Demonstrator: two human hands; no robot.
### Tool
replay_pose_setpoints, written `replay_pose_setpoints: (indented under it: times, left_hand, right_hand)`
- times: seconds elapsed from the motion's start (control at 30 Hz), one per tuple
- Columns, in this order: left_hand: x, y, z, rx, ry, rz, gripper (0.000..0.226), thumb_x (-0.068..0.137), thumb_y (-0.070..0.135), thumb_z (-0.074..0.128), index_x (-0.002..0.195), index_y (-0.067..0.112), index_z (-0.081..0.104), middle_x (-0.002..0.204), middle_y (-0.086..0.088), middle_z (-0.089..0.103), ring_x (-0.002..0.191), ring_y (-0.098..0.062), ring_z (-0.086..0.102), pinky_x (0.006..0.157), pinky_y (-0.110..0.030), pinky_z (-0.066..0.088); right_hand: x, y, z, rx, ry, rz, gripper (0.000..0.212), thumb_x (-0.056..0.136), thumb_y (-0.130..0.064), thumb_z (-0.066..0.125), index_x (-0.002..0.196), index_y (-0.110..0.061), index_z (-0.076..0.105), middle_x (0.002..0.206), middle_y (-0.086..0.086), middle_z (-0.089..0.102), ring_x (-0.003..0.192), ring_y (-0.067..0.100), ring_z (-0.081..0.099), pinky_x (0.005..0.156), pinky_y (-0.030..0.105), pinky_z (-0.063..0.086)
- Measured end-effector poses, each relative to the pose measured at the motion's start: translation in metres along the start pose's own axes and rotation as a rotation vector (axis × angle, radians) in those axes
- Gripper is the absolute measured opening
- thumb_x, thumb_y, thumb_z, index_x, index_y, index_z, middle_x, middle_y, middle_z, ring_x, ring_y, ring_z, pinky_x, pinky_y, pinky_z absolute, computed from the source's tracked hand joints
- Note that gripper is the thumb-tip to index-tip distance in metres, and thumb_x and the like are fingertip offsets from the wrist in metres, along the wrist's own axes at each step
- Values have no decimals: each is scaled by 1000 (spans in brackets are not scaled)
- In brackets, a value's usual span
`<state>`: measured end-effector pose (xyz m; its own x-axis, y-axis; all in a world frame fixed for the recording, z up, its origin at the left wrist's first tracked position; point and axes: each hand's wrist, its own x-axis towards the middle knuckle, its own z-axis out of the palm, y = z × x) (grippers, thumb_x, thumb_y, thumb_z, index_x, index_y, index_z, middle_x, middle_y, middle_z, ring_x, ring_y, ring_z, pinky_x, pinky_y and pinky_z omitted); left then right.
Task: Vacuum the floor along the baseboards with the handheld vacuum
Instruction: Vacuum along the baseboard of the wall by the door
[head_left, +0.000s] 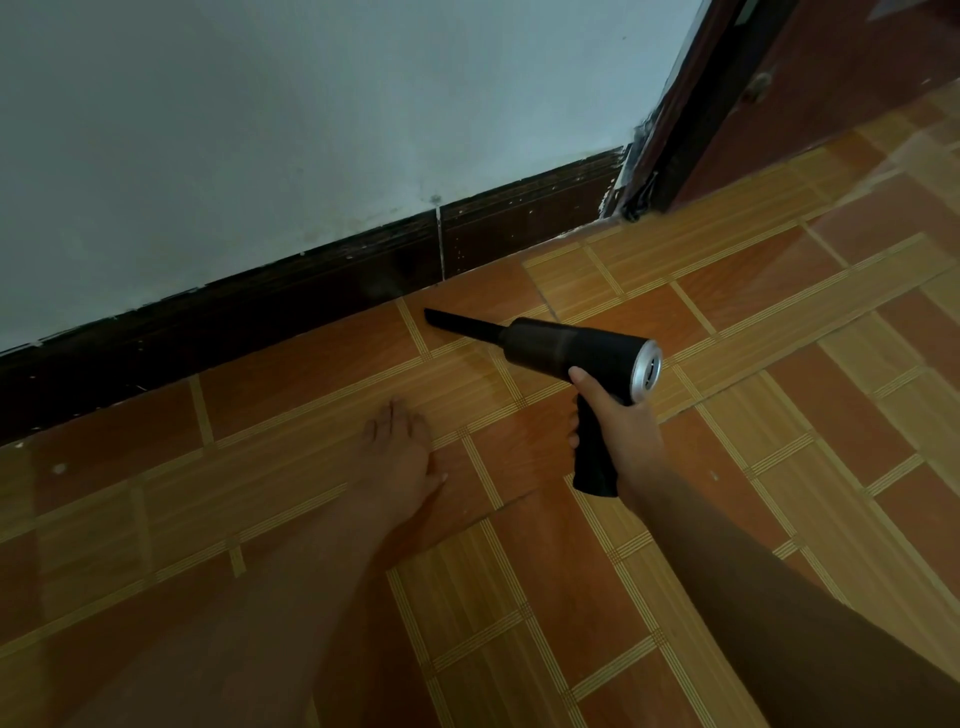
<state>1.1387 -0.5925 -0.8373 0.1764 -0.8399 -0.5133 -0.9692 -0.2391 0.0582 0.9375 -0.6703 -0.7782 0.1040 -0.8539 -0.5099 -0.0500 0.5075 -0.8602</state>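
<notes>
My right hand (621, 423) grips the pistol-style handle of a black handheld vacuum (566, 348) with a silver rear cap. Its narrow crevice nozzle (457, 322) points left toward the dark brown baseboard (311, 306), the tip a short way out from where the baseboard meets the floor. My left hand (400, 457) lies flat on the orange and tan tiled floor (727, 415), fingers straight and pointing toward the wall, below and left of the nozzle.
A pale wall (311, 130) rises above the baseboard. At the upper right stands a dark wooden door frame (691, 119) with a reddish door beside it. Small white specks lie on the floor at far left near the baseboard.
</notes>
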Motion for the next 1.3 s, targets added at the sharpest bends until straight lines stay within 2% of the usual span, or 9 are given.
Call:
replay_pose_setpoints:
  times: [0.2, 0.5, 0.7, 1.0, 1.1, 1.3]
  left_hand:
    - [9, 4, -6, -30, -55, 81, 81, 96, 45, 44, 153, 14, -5, 158, -17, -13, 147, -27, -11, 119, -37, -1]
    - [29, 24, -17, -14, -77, 122, 80, 97, 45, 42, 152, 9, -3, 157, -19, -15, 147, -29, -11, 119, -39, -1]
    - [36, 33, -24, 21, -102, 103, 80, 98, 46, 39, 151, 8, -7, 156, -23, -15, 146, -32, -12, 119, -40, 0]
    - [42, 43, -29, 116, -118, 79, 83, 97, 50, 40, 151, 1, -1, 154, -31, -6, 146, -39, -1, 119, -43, 5]
    - [42, 44, -31, 120, -126, 80, 83, 97, 48, 41, 151, 1, -1, 154, -32, -6, 145, -40, -1, 119, -44, 6]
    - [42, 43, -31, 111, -123, 84, 83, 97, 48, 41, 151, 1, -1, 154, -31, -6, 146, -39, -2, 119, -44, 6]
  right_hand:
    - [4, -4, 2, 2, 24, -26, 22, 83, -31, 69, 89, -12, 58, 61, 5, 57, 47, 16, 54, 49, 27, 49]
    - [16, -10, -3, 138, 194, -20, 24, 81, -32, 71, 85, -12, 59, 63, 4, 56, 50, 16, 54, 54, 30, 50]
    - [27, -12, -9, 215, 289, -14, 37, 78, -35, 73, 98, -6, 61, 66, 6, 57, 49, 15, 55, 50, 26, 49]
    - [36, -14, -13, 280, 398, -53, 34, 78, -35, 73, 98, -11, 60, 65, 3, 58, 51, 15, 56, 59, 32, 52]
    - [38, -15, -10, 314, 408, -53, 25, 80, -33, 73, 91, -16, 58, 63, 2, 58, 51, 13, 56, 59, 31, 51]
    - [36, -16, -12, 320, 360, -28, 24, 80, -30, 73, 90, -14, 57, 63, 2, 58, 48, 12, 55, 55, 29, 50]
